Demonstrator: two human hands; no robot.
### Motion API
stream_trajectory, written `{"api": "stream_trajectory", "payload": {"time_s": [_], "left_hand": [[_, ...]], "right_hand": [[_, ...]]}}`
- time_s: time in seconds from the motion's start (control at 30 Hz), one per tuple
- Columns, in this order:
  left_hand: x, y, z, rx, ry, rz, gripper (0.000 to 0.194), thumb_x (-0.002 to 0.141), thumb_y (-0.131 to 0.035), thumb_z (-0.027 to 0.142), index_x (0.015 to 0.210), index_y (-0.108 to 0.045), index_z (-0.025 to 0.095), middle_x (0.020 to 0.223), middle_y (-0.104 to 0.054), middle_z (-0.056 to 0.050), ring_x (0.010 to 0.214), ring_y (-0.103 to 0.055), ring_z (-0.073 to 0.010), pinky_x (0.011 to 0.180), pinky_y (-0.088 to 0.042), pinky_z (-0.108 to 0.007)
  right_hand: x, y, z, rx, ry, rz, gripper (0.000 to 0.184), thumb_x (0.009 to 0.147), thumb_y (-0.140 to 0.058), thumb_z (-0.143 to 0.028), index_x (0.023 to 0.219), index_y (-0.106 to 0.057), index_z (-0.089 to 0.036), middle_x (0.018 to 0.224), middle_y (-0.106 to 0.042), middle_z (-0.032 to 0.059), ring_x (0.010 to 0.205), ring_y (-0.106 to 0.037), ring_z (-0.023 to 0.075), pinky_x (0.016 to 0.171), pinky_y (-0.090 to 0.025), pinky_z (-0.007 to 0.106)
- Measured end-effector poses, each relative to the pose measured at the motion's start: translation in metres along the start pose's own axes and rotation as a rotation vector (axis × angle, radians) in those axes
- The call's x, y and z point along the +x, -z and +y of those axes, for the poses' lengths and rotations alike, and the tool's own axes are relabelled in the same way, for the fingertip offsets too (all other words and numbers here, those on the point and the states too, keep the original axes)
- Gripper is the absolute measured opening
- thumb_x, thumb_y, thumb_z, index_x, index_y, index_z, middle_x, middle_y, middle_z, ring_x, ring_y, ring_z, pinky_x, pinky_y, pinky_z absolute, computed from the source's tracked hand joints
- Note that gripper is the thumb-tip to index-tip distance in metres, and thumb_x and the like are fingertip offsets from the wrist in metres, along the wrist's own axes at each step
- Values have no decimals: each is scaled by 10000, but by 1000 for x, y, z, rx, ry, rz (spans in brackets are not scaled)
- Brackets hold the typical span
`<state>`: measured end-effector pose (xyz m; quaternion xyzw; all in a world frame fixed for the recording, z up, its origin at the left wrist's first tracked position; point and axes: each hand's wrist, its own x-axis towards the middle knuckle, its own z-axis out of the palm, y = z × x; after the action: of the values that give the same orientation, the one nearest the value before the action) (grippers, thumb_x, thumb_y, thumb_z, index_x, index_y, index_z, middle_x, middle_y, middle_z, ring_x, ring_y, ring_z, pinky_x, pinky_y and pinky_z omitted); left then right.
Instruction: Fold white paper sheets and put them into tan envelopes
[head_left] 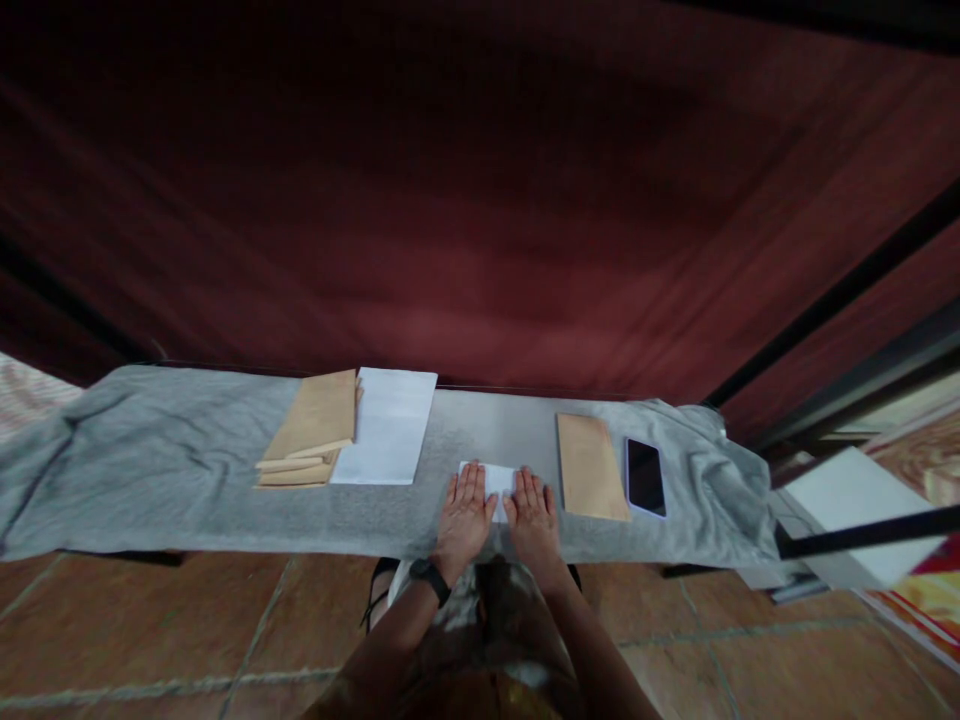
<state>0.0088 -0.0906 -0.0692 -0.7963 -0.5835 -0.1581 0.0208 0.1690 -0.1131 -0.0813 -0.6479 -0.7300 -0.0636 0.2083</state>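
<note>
A small folded sheet of white paper (498,482) lies on the grey cloth in front of me. Flat on its left part rests my left hand (466,510), fingers stretched out and a dark watch on the wrist. My right hand (533,512) presses on the paper's right part, also with straight fingers. Both palms hide much of the sheet. To the right of my right hand is a single brown envelope (594,468). Left of my hands lies a stack of larger white sheets (390,425), partly covered by a pile of brown envelopes (311,425).
A phone (646,477) with a lilac edge lies right of the single envelope. Grey cloth (165,450) covers the long narrow surface. A dark red fabric wall (480,220) rises behind it. White boxes (847,510) stand beyond the right end, above a tiled floor (225,620).
</note>
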Motion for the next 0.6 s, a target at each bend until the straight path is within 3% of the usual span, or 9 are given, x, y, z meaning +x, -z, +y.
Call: {"api": "stream_trajectory", "payload": {"time_s": [0.3,0.6], "left_hand": [[-3,10,-7,-13,94,37,655,1017,-329,452,1549,-348,71,1583,-412,-191,1492,-359,-287,1213,-317,-494],[-3,15,-5,-19,94,40,699,1010,-318,512,1543,-352,60,1555,-449,-212,1481,-377,-296,1202,-321,-511]], "right_hand": [[3,11,-5,1,-56,-97,571,1054,-324,-337,1564,-347,-82,1581,-410,199,1470,-370,304,1211,-236,536],[4,14,-9,17,-77,-88,561,1047,-322,-319,1554,-368,-82,1584,-410,192,1475,-360,294,1220,-205,529]]}}
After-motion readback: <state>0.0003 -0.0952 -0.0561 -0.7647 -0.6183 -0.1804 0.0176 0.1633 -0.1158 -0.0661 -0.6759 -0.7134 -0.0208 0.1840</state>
